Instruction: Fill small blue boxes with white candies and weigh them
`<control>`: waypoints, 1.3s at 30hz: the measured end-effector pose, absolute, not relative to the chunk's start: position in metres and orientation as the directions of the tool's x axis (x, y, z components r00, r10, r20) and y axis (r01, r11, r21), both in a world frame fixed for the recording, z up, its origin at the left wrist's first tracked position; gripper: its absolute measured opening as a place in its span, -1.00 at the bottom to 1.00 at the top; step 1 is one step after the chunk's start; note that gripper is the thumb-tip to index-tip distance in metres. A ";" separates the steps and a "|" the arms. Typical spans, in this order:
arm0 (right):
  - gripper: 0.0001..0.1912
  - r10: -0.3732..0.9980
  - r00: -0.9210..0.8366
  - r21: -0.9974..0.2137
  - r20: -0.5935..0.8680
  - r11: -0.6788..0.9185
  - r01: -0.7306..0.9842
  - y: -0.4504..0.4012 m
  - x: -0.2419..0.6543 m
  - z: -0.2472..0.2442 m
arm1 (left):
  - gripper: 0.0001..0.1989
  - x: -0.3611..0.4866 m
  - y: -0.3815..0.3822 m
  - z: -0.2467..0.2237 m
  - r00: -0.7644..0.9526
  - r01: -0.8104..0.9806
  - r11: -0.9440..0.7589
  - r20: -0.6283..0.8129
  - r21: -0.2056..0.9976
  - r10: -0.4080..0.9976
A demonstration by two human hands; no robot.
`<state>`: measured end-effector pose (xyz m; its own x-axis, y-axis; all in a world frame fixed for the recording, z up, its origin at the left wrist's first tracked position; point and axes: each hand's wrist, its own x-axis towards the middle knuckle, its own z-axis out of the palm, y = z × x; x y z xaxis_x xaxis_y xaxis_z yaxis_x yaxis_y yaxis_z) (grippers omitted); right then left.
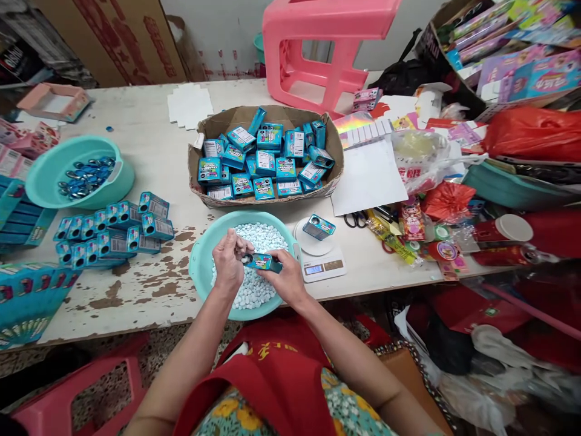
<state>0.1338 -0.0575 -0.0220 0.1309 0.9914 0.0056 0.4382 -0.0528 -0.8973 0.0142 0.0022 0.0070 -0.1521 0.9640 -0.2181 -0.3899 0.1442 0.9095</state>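
Over a turquoise basin [198, 266] of small white candies [256, 295], my right hand [285, 275] grips a small blue candy box [262, 261] lying on its side. The box's open end points left, with something pale at the hole. My left hand [229, 259] is curled at that end, its fingertips close to the opening; whatever is inside the fingers is hidden. To the right, another blue box [319, 227] rests on the round plate of a white kitchen scale [324, 266] with a lit display.
Behind the basin stands a cardboard tray [267, 203] of blue boxes. At left are rows of boxes with round holes [113, 233] and a turquoise tub [82, 197] of shiny blue pieces. Scissors [355, 219], wrappers and bags crowd the right. A pink stool [313, 91] sits at the back.
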 end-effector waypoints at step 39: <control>-0.45 0.842 0.531 -0.918 0.096 -0.131 0.374 -0.031 0.296 -0.076 | -0.76 0.030 0.039 0.020 0.531 0.673 -0.619 0.319 0.404 0.785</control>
